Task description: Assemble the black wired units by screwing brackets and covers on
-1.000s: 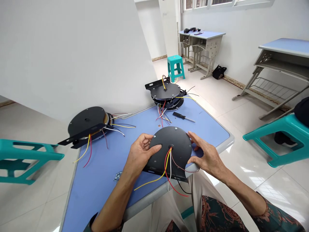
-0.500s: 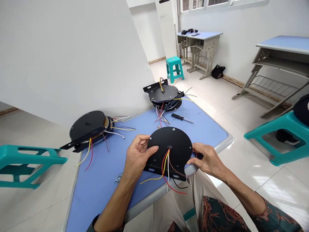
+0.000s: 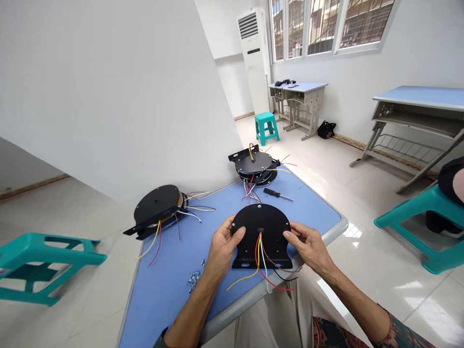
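Got a round black metal plate (image 3: pixel 261 227) held up in both hands right now, tilted a bit over the near edge of a blue laminate table top (image 3: pixel 174 251), with a flat black slotted bracket along its lower side. A bundle of red, yellow, white and black wires (image 3: pixel 259 253) comes out of the centre hole and droops down toward the person's lap. The left hand (image 3: pixel 224 250) is grasping the plate's left edge, thumb on the front face, and the right hand (image 3: pixel 310 247) has the right edge the same way, fingers curled lightly on it, so not clenched.

Just left of the left hand there's a little heap of silver screws (image 3: pixel 194 279) on the table. Further out, past the plate, sits a black-handled screwdriver (image 3: pixel 273 194), with a stack of round black plates with loose wires (image 3: pixel 252 163) behind it at the far corner. Off to the left of the hands lies another round black plate (image 3: pixel 157 205), also trailing wires. A teal plastic stool (image 3: pixel 43 263) lies on its side on the floor left of the table.
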The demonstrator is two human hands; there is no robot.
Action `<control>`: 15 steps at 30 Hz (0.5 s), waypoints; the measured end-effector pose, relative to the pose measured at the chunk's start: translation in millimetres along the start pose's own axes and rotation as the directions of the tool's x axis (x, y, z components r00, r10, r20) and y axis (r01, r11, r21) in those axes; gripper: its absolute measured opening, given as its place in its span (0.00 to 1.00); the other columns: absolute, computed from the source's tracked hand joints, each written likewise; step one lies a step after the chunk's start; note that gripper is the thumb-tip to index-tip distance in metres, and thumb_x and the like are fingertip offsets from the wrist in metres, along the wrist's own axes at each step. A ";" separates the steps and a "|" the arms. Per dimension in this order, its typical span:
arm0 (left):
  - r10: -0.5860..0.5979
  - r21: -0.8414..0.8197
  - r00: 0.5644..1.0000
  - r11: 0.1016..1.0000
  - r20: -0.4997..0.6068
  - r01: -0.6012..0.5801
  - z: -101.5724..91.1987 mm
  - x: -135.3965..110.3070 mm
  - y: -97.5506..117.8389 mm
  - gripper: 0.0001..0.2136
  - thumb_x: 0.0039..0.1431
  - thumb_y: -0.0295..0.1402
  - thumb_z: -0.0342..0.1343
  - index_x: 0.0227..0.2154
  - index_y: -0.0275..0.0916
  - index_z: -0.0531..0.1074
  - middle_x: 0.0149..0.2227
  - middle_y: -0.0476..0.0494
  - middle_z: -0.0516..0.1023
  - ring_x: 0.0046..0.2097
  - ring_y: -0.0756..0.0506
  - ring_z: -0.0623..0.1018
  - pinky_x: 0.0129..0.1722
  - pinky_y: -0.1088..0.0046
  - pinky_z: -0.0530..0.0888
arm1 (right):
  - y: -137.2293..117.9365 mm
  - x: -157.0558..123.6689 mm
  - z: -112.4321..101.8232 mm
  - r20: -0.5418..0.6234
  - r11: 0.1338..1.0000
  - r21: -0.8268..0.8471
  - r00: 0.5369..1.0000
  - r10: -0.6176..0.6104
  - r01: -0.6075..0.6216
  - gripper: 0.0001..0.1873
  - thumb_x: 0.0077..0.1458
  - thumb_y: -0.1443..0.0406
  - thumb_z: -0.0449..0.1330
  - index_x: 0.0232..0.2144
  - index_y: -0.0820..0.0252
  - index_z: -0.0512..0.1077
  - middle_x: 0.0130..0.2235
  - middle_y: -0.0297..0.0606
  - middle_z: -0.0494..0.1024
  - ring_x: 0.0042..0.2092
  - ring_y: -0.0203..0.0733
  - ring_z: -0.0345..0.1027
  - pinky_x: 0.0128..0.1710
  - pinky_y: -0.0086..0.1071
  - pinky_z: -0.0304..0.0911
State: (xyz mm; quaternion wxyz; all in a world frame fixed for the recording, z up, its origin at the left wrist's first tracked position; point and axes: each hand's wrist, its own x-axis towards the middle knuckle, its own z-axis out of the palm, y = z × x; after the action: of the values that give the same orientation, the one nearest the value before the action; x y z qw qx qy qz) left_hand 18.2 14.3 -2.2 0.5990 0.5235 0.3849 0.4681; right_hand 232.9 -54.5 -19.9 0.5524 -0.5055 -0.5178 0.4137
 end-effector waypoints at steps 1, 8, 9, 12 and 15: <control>-0.029 -0.005 0.999 1.000 0.028 0.029 1.3 -0.7 0.8 0.22 0.52 0.43 0.69 0.47 0.36 0.76 0.49 0.37 0.81 0.53 0.38 0.79 0.55 0.63 0.74 | -0.3 1.2 0.9 -0.014 1.000 0.015 1.000 0.007 -0.006 0.22 0.57 0.46 0.60 0.26 0.58 0.72 0.22 0.29 0.61 0.28 0.35 0.56 0.30 0.30 0.59; -0.179 -0.107 0.981 0.977 0.076 0.187 5.8 -2.4 4.0 0.28 0.42 0.37 0.75 0.48 0.36 0.77 0.45 0.36 0.83 0.51 0.36 0.81 0.58 0.59 0.73 | 5.1 5.8 1.8 -0.024 0.997 0.071 0.999 0.037 -0.035 0.25 0.52 0.45 0.62 0.36 0.61 0.79 0.24 0.31 0.65 0.29 0.36 0.58 0.31 0.31 0.60; -0.211 -0.123 0.974 0.968 0.080 0.220 5.1 -2.2 3.5 0.28 0.40 0.36 0.76 0.47 0.35 0.77 0.45 0.36 0.83 0.51 0.36 0.81 0.58 0.59 0.73 | 5.8 6.2 2.0 -0.026 0.996 0.081 0.999 0.044 -0.042 0.25 0.52 0.45 0.63 0.35 0.61 0.79 0.24 0.31 0.64 0.29 0.36 0.57 0.30 0.31 0.59; -0.301 -0.146 0.949 0.939 0.091 0.312 3.8 -2.5 1.2 0.28 0.37 0.34 0.77 0.44 0.34 0.78 0.47 0.35 0.83 0.52 0.34 0.81 0.56 0.58 0.75 | 5.8 8.3 2.0 -0.046 0.987 0.145 0.996 0.073 -0.066 0.23 0.51 0.45 0.64 0.28 0.61 0.76 0.23 0.29 0.61 0.27 0.33 0.53 0.28 0.29 0.56; -0.315 -0.145 0.942 0.933 0.114 0.330 5.7 -3.7 0.2 0.26 0.39 0.34 0.77 0.43 0.35 0.77 0.47 0.35 0.83 0.52 0.35 0.81 0.57 0.56 0.74 | 3.2 10.6 1.0 -0.058 0.974 0.209 0.993 0.106 -0.092 0.23 0.49 0.46 0.66 0.22 0.60 0.70 0.23 0.28 0.59 0.27 0.32 0.51 0.28 0.28 0.54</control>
State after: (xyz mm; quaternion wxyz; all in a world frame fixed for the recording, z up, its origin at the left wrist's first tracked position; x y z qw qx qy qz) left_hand 22.6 9.3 -1.2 0.7247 0.4229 0.3993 0.3695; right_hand 233.4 -43.5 -21.5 0.5978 -0.4847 -0.4272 0.4745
